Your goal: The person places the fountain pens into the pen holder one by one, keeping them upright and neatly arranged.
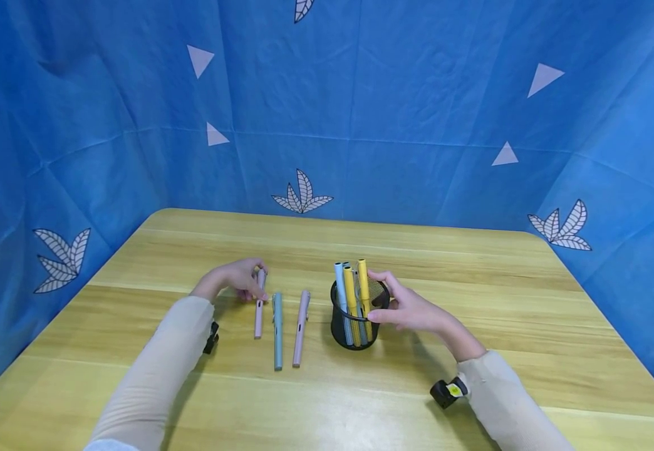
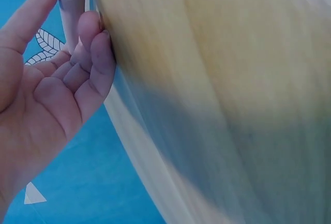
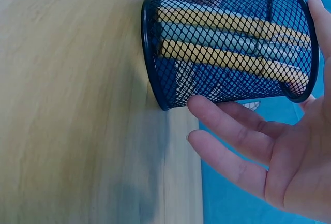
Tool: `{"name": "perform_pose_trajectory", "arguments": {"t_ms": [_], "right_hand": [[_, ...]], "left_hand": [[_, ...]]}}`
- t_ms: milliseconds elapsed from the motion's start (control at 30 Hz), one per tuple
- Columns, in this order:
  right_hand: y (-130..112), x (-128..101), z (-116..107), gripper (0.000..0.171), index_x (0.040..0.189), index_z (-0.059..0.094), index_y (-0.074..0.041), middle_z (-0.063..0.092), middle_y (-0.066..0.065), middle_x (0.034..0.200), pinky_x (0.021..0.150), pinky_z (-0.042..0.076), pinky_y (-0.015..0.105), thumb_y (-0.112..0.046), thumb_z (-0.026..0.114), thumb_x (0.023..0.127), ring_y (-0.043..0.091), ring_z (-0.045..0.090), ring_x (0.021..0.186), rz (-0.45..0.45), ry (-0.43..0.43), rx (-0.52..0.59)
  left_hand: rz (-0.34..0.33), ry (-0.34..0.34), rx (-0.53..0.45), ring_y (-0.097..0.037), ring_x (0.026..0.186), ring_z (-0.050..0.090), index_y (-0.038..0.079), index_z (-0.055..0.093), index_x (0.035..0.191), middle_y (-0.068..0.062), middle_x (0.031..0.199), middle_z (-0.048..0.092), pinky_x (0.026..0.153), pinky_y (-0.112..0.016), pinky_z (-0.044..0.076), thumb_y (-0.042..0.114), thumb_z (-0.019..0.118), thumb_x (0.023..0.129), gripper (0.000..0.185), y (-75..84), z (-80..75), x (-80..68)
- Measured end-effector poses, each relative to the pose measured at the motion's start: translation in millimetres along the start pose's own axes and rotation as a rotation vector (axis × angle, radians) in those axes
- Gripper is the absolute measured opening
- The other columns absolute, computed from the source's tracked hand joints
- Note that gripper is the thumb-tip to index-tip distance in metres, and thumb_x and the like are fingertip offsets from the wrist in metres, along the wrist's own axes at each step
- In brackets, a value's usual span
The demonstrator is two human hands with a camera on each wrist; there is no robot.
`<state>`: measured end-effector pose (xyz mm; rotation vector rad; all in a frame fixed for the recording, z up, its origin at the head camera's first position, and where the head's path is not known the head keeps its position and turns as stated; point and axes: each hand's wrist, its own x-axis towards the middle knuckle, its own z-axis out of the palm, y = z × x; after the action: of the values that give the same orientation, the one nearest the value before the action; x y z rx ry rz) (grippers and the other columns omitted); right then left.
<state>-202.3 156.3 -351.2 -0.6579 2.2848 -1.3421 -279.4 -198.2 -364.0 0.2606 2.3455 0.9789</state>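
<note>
My left hand (image 1: 242,279) pinches the far end of a lilac pen (image 1: 259,319); in the left wrist view that pen (image 2: 71,6) passes between thumb and fingers. Just right of it a teal pen (image 1: 278,332) and a second lilac pen (image 1: 301,329) lie on the table. A black mesh pen holder (image 1: 339,329) stands upright, with light blue pens (image 1: 339,282) and yellow pens (image 1: 350,288) in it. From the right side my right hand (image 1: 411,309) grips the holder near its rim, thumb in front; two fingers stretch along the mesh in the right wrist view.
The wooden table (image 1: 473,275) fills the area under both hands. Behind and beside it hangs a blue cloth (image 1: 389,125) with leaf and triangle prints. A small black device (image 1: 446,393) sits at the right wrist.
</note>
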Motion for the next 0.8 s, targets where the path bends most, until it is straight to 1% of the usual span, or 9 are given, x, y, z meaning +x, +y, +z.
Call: {"name": "perform_pose_trajectory", "arguments": {"t_ms": [67,133,233,400,633,733,800], "right_hand": [[-0.3,0.0,0.0,0.072,0.137,0.018,-0.017,0.053,0.020,0.095,0.047,0.040,0.028,-0.025,0.064,0.083,0.016,0.041,0.057,0.001,-0.003,0.004],[-1.0,-0.1,0.5,0.072,0.137,0.018,-0.016,0.054,0.020,0.092,0.046,0.040,0.028,-0.025,0.064,0.083,0.016,0.041,0.057,-0.003,-0.004,0.003],[-1.7,-0.3,1.5,0.071,0.137,0.018,-0.016,0.053,0.019,0.093,0.046,0.040,0.028,-0.023,0.063,0.084,0.015,0.040,0.055,-0.007,-0.002,-0.006],[-1.4,-0.2,2.5,0.070,0.137,0.017,-0.015,0.053,0.019,0.096,0.045,0.040,0.027,-0.021,0.063,0.084,0.014,0.038,0.053,-0.012,-0.003,-0.005],[0.6,0.5,2.5,0.070,0.138,0.017,-0.016,0.052,0.022,0.096,0.045,0.040,0.027,-0.021,0.062,0.084,0.015,0.038,0.054,-0.007,-0.006,-0.004],[1.5,1.0,1.7,0.071,0.138,0.017,-0.016,0.046,0.025,0.112,0.046,0.041,0.029,-0.021,0.063,0.084,0.014,0.038,0.054,-0.008,0.004,-0.015],[1.6,1.4,1.0,0.070,0.137,0.018,-0.016,0.037,0.025,0.126,0.046,0.042,0.030,-0.021,0.063,0.084,0.014,0.038,0.054,-0.009,0.013,-0.021]], "left_hand": [[0.012,-0.001,-0.004,-0.016,0.052,0.049,0.000,0.036,0.119,-0.011,0.074,0.052,0.048,-0.023,0.041,0.005,0.073,0.072,0.059,1.1,0.3,-0.5],[0.024,0.002,-0.008,-0.016,0.053,0.048,-0.001,0.036,0.118,-0.011,0.075,0.052,0.049,-0.023,0.041,0.004,0.073,0.071,0.060,1.7,0.3,-0.8],[0.042,0.004,-0.015,-0.017,0.054,0.050,-0.003,0.036,0.120,-0.013,0.078,0.050,0.050,-0.024,0.044,0.002,0.073,0.071,0.062,1.9,0.1,-1.3],[0.049,0.009,-0.056,-0.020,0.057,0.055,-0.005,0.033,0.121,-0.016,0.082,0.049,0.054,-0.029,0.050,-0.002,0.072,0.071,0.063,0.1,-0.4,-1.5],[0.069,0.013,-0.088,-0.020,0.058,0.054,-0.005,0.032,0.123,-0.016,0.082,0.049,0.054,-0.029,0.050,-0.005,0.070,0.070,0.065,-1.4,-0.2,-1.7],[0.084,0.009,-0.094,-0.020,0.058,0.053,-0.004,0.030,0.126,-0.016,0.082,0.049,0.055,-0.029,0.049,-0.005,0.070,0.070,0.068,-0.6,-1.3,-2.0],[0.100,0.008,-0.085,-0.019,0.058,0.053,-0.004,0.029,0.128,-0.016,0.081,0.050,0.054,-0.028,0.048,-0.003,0.069,0.071,0.070,-0.6,-2.8,-1.5]]}}
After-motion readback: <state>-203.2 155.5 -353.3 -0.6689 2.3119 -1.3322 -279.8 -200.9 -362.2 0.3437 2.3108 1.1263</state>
